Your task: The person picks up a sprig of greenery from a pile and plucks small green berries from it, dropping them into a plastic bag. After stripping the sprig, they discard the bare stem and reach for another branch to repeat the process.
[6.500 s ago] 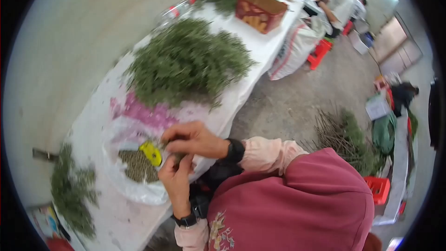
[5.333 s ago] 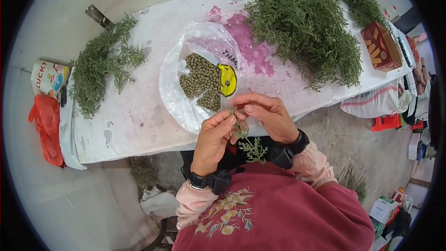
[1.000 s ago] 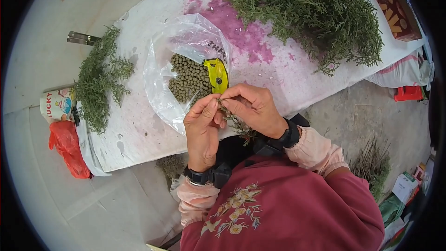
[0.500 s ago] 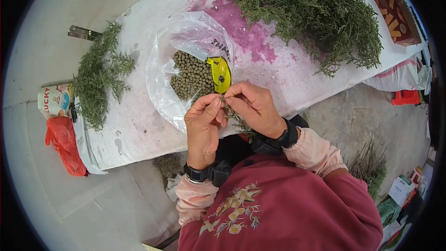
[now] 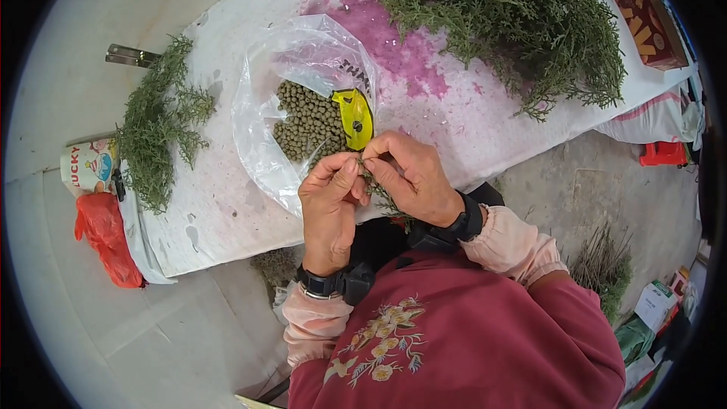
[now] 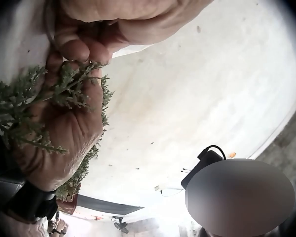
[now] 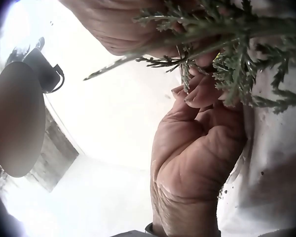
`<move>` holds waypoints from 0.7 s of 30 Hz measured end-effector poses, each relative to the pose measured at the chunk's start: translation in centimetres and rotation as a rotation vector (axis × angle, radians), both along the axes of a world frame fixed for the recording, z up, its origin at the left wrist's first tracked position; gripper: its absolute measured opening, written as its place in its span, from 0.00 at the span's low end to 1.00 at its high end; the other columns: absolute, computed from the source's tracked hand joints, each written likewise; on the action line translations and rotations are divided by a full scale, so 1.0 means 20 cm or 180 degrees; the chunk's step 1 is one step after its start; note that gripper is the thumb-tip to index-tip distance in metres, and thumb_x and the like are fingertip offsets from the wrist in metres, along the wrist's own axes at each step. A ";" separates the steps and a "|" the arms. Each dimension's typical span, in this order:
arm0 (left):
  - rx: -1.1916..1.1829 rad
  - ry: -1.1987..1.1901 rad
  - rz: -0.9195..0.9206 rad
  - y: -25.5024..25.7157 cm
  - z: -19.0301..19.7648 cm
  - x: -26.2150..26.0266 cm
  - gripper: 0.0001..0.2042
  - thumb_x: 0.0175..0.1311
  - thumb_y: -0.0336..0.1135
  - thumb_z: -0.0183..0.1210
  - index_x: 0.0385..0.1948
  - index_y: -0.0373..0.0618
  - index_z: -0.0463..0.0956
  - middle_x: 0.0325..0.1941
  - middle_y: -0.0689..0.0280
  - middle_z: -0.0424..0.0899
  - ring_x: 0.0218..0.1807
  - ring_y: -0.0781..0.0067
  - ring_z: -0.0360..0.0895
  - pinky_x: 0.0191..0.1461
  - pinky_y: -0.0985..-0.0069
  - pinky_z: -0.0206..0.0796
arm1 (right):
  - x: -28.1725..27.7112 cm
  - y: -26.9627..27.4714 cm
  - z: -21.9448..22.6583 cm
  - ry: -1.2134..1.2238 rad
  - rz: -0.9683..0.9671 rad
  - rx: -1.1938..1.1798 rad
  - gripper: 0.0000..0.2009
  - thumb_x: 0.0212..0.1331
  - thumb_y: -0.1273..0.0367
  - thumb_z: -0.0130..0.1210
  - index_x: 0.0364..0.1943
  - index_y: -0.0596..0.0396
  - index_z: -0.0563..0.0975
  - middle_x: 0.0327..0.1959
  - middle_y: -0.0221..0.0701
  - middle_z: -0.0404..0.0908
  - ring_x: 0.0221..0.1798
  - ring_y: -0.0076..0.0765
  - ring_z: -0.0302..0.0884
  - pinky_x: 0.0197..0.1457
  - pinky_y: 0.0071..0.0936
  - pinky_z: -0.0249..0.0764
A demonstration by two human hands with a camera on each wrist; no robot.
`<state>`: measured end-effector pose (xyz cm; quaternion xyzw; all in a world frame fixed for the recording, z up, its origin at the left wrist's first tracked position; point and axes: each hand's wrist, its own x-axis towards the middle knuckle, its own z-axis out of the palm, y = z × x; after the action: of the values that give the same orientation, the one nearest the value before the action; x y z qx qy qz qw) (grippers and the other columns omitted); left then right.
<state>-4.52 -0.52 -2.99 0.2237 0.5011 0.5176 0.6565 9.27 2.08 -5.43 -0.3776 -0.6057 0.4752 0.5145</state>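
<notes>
You are standing in a rough workroom where greenery gets sorted by hand, not a home. A long table (image 5: 227, 212) under a stained white cover runs along a bare plaster wall (image 5: 68, 45), heaped with cut conifer sprigs (image 5: 507, 23). A clear bag of green pellets (image 5: 307, 117) lies open on it. The floor (image 5: 575, 182) is bare concrete, with stripped stems (image 5: 602, 257), a sack (image 5: 659, 117) and a red stool (image 5: 663, 153) around.

Green sprig (image 5: 382, 195), pink-stained white table (image 5: 227, 204)
</notes>
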 end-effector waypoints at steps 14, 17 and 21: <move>0.0015 -0.0137 0.0104 0.01 -0.03 0.00 0.07 0.60 0.30 0.57 0.37 0.39 0.76 0.24 0.68 0.77 0.22 0.81 0.69 0.27 0.81 0.65 | 0.00 -0.01 -0.01 0.0061 0.0012 -0.0238 0.03 0.58 0.74 0.52 0.33 0.59 0.72 0.26 0.26 0.73 0.27 0.21 0.69 0.30 0.18 0.66; 0.0222 -0.0292 0.0014 0.01 0.03 0.01 0.09 0.60 0.31 0.57 0.40 0.38 0.75 0.28 0.66 0.78 0.22 0.82 0.69 0.26 0.82 0.65 | 0.05 0.00 0.05 0.0457 0.0173 -0.0870 0.03 0.59 0.74 0.51 0.34 0.60 0.72 0.28 0.23 0.73 0.31 0.17 0.67 0.34 0.16 0.65; 0.0432 -0.0259 -0.0427 -0.03 0.12 -0.02 0.18 0.60 0.33 0.56 0.51 0.40 0.70 0.35 0.66 0.79 0.23 0.84 0.71 0.22 0.87 0.62 | 0.10 -0.01 0.16 0.0426 -0.0176 -0.0730 0.03 0.61 0.74 0.48 0.34 0.59 0.73 0.32 0.25 0.74 0.34 0.17 0.67 0.38 0.18 0.65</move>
<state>-4.98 -1.03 -0.60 0.2794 0.4217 0.5139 0.6928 11.36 1.85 -2.30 -0.4179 -0.5011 0.5511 0.5202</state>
